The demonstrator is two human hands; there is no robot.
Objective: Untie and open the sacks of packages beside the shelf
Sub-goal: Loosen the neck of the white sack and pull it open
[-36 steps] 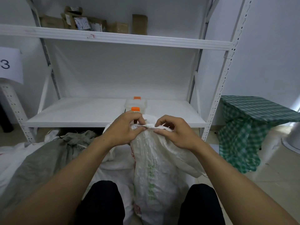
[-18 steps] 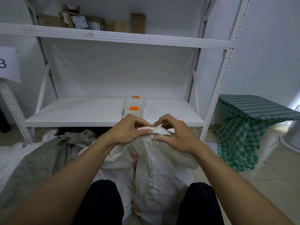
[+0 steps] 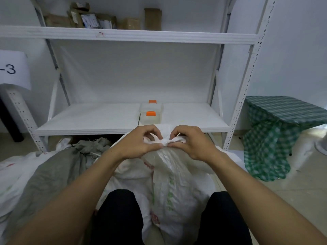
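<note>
Left hand (image 3: pixel 139 144) and right hand (image 3: pixel 192 145) both pinch the bunched neck of the white sack (image 3: pixel 177 184); its contents hidden.

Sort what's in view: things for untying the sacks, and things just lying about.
Job: white sack, left hand and right hand pinching its neck, grey sack.
Lying about: clip-lid box, cardboard parcels, checked cloth.
</note>
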